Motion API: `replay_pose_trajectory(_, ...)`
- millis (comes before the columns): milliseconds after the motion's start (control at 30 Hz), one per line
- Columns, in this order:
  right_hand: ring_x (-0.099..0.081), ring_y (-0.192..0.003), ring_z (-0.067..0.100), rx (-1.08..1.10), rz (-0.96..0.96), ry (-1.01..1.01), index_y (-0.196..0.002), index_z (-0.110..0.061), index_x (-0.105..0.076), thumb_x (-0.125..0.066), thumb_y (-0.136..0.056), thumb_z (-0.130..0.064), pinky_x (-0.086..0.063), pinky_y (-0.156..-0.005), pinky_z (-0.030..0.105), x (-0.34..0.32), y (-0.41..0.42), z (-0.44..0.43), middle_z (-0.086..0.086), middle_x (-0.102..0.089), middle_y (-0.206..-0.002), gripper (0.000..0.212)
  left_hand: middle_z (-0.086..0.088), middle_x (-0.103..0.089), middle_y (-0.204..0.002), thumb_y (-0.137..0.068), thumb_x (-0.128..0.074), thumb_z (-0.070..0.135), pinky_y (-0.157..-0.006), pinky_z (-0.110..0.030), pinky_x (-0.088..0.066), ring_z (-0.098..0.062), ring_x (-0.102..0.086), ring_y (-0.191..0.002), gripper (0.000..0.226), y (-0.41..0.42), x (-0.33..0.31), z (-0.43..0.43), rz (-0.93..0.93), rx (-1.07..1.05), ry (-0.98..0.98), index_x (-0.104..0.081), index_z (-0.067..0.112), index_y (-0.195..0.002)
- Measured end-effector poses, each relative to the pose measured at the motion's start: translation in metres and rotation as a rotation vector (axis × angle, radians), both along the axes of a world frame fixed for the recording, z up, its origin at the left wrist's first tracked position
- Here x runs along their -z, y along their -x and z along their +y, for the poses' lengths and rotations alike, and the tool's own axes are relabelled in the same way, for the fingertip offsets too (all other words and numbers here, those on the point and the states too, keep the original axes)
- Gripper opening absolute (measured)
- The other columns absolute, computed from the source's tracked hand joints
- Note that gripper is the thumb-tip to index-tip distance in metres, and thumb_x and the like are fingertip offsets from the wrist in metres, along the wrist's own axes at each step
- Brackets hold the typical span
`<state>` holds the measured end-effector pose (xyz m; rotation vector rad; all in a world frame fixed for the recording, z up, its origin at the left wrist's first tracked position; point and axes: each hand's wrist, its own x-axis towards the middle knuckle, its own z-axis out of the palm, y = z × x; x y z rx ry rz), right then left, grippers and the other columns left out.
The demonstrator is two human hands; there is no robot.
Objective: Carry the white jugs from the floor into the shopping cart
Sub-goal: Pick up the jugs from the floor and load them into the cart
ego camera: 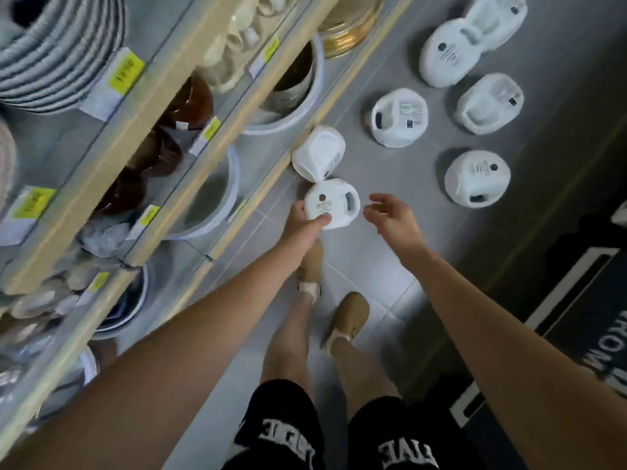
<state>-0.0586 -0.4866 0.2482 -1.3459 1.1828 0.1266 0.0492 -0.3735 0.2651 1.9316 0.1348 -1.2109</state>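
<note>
Seven jugs: counted in the head view, one in hand and six lying on the floor; the far two touch, so the count is a judgement.
Held jug (330, 205): kept low by the shelf foot, base towards the camera, touching or just beside a second jug (319, 157); whether it is clear of the ground cannot be told.
Left hand (305, 220): fingers and thumb are clamped round the held jug's edge.
Right hand (390, 215): empty, fingers apart and slightly curled, just beside the held jug's handle.
Loose jugs: one is seen mid-floor (398, 117), one nearer the mat (476, 178), one beyond it (488, 103), and the far pair (448, 57) (498, 18).
Cart: not in view, so nothing can be said of its load.
Progress: judged early; one jug is being picked up and six are left.
Floor (373, 266): grey tiles, paler around the shoes (349, 313).
Room: a shop aisle is shown, with a shelf (101, 171) of bowls (190, 103) and yellow price tags (127, 71) at left and a dark lettered mat (576, 317) at right.
</note>
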Motion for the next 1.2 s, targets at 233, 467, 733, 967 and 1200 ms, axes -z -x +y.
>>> replay_pose_trajectory(233,-0.05,-0.104,0.015,0.013,0.044,-0.044,-0.133,-0.016,-0.047,-0.065,-0.088,-0.015,-0.041,-0.091,0.025,0.182,-0.034,-0.026,-0.001,-0.051,-0.116,0.049,-0.009,-0.039,-0.141,-0.093,-0.057,0.011,-0.052,0.009,-0.031,-0.004,-0.033,-0.108,0.06,-0.037,0.186,-0.03,-0.018,0.009,-0.036,-0.027,0.006,-0.144)
replay_pose_trajectory(467,-0.033,-0.137,0.023,-0.044,0.137,-0.049,-0.144,-0.017,-0.033,-0.073,-0.082,-0.028,-0.03,-0.113,0.039,0.367,-0.061,-0.042,0.01,-0.034,-0.147,0.075,-0.016,-0.053,-0.13,-0.082,-0.071,0.016,-0.064,-0.012,-0.047,-0.024,-0.058,-0.111,0.058,-0.062,0.377,-0.038,0.051,-0.036,-0.123,-0.04,0.005,-0.13)
replay_pose_trajectory(733,-0.016,-0.142,0.031,-0.219,0.228,0.063,-0.151,-0.034,-0.006,-0.079,-0.07,-0.047,-0.02,-0.113,0.044,0.478,-0.076,-0.05,0.007,-0.01,-0.155,0.11,-0.007,-0.053,-0.13,-0.058,-0.079,0.044,-0.088,-0.031,-0.052,-0.02,-0.059,-0.111,0.091,-0.072,0.487,-0.036,0.086,-0.066,-0.185,-0.034,0.015,-0.132)
replay_pose_trajectory(967,-0.037,-0.128,0.025,-0.189,0.149,-0.01,-0.139,-0.041,-0.022,-0.077,-0.048,-0.061,-0.036,-0.108,0.047,0.495,-0.067,-0.062,-0.002,-0.029,-0.131,0.109,-0.003,-0.064,-0.116,-0.067,-0.081,0.024,-0.071,-0.019,-0.054,-0.008,-0.065,-0.093,0.079,-0.075,0.511,-0.029,0.097,-0.093,-0.053,-0.04,0.015,-0.134)
replay_pose_trajectory(1200,-0.039,-0.124,0.021,-0.139,0.119,-0.022,-0.128,-0.041,-0.031,-0.077,-0.051,-0.057,-0.037,-0.106,0.043,0.466,-0.054,-0.056,0.0,-0.034,-0.125,0.091,0.005,-0.063,-0.106,-0.076,-0.078,0.023,-0.072,-0.024,-0.055,-0.009,-0.064,-0.091,0.067,-0.068,0.477,-0.027,0.137,-0.056,-0.071,-0.039,0.018,-0.13)
